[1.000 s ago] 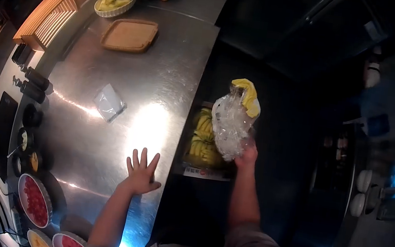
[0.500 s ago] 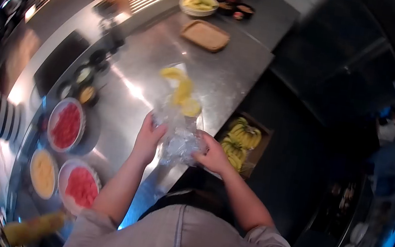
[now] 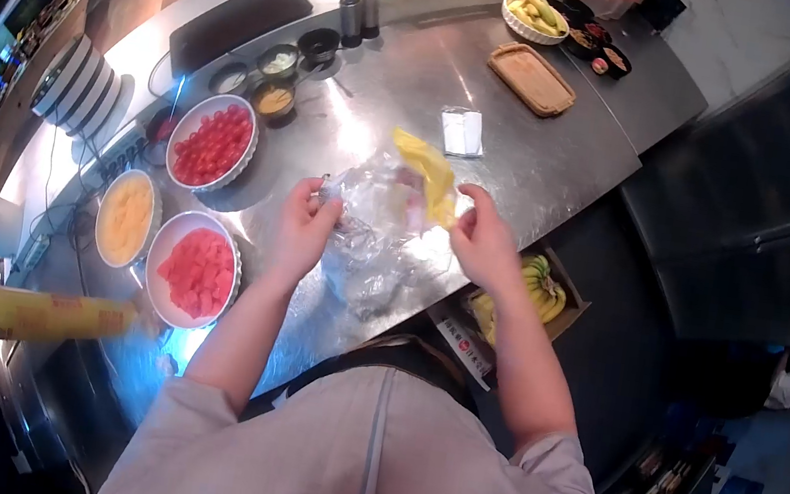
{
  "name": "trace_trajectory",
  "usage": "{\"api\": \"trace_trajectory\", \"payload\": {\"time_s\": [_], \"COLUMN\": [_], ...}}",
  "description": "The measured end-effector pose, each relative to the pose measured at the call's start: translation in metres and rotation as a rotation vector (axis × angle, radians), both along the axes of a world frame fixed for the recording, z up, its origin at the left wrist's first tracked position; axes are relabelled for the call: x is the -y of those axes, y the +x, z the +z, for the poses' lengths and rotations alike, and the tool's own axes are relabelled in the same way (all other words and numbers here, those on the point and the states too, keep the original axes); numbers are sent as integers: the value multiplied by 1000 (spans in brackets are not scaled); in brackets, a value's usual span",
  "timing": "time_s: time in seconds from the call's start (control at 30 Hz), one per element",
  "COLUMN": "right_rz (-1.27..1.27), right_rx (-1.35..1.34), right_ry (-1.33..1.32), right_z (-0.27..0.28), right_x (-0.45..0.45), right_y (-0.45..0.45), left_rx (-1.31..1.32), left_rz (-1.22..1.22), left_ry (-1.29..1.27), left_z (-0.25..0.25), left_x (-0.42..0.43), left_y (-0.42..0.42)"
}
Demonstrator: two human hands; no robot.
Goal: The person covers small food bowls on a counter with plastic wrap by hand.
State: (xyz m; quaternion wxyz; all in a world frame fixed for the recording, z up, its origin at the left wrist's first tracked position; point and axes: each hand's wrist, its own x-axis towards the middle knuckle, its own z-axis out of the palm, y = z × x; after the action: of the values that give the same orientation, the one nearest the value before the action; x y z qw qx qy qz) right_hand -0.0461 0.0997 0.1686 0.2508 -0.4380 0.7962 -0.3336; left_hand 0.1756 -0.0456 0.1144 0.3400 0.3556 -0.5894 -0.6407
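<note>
A crumpled clear plastic bag (image 3: 375, 209) with a yellow part (image 3: 431, 173) is stretched between my hands above the steel counter. My left hand (image 3: 310, 225) pinches its left side. At its right side, beside the yellow part, my right hand (image 3: 484, 234) is closed on the plastic. Flat on the counter beyond the bag lies a small white packet (image 3: 462, 132). To the left stand white bowls of red cherry tomatoes (image 3: 213, 147), yellow fruit pieces (image 3: 127, 219) and red fruit chunks (image 3: 200, 272).
A cardboard box of bananas (image 3: 550, 294) sits low beside the counter at the right. Farther back are a wooden tray (image 3: 532, 77) and a bowl of yellow-green fruit (image 3: 536, 16). Small dark bowls, pump bottles (image 3: 351, 14) and a yellow roll box (image 3: 57, 316) line the left side.
The bag has come from over the floor to above the counter. My left hand has left its spread pose and taken hold of it too. The view has swung left.
</note>
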Motion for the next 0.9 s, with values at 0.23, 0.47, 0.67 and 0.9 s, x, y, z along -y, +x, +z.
{"api": "trace_trajectory", "payload": {"time_s": [0.23,0.47,0.67,0.9], "right_rz": [454,611,630,641], "right_rx": [-44,-676,-562,-516], "right_ry": [-243,85,165,189], "right_z": [32,-101,-111,-98], "right_x": [7,55,54,42], "right_y": [45,76,77,66], "left_rx": [100,292,121,301], "left_rz": [-91,-280,-342,-155], "left_ry": [-121,-276,-105,43], "left_z": [20,8,-12,-44], "left_x": [-28,-32,-28,13], "left_y": [-6,-14,14,70]}}
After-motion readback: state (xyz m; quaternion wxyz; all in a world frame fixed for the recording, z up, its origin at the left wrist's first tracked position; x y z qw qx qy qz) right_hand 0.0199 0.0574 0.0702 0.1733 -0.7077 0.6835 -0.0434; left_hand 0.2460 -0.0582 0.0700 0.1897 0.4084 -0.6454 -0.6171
